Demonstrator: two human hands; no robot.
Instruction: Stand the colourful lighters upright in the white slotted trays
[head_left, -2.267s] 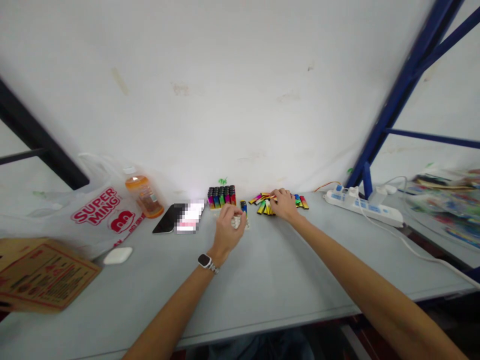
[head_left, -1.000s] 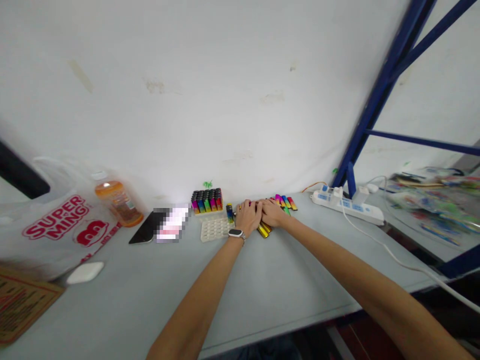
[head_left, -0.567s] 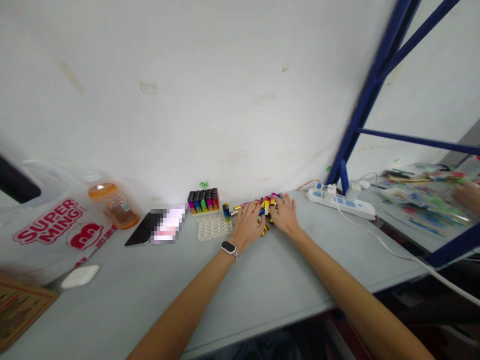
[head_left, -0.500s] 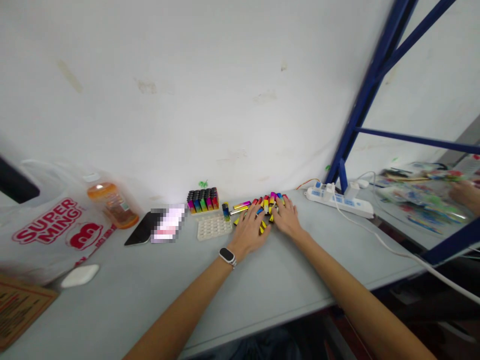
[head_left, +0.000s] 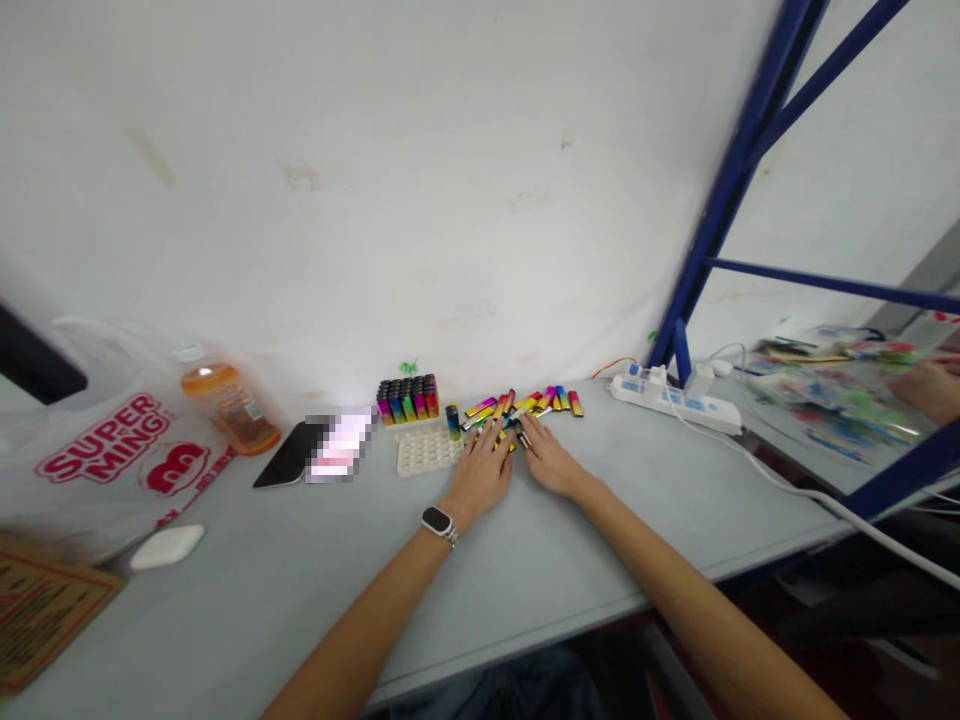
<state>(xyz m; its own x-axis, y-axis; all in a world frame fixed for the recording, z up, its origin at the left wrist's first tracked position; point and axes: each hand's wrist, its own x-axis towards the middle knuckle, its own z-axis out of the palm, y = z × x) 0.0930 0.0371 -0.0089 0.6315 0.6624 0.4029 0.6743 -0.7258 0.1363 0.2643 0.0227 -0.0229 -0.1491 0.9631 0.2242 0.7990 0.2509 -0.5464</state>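
A loose pile of colourful lighters (head_left: pixel 532 403) lies on the grey table near the wall. My left hand (head_left: pixel 480 474) rests flat over the pile's left front part, fingers stretched out, a watch on its wrist. Close beside it, my right hand (head_left: pixel 550 460) touches the front of the pile with its fingers extended. Some lighters are hidden under the fingers. Left of the pile is a white tray with round holes (head_left: pixel 427 452), and a single blue-and-yellow lighter (head_left: pixel 453 422) stands upright at its right end. Behind the tray, a block of upright lighters (head_left: pixel 408 400) stands in rows.
To the left are a phone (head_left: pixel 291 455), an orange bottle (head_left: pixel 231 408), a plastic bag (head_left: pixel 127 455), a white case (head_left: pixel 167 547) and a cardboard box (head_left: pixel 52 610). A power strip (head_left: pixel 675 402), a blue frame (head_left: pixel 712 200) and another person's hand (head_left: pixel 930 388) are to the right.
Both hands have drawn back slightly, and my right hand has moved left, towards my left hand. More lighters at the back and right of the pile are uncovered.
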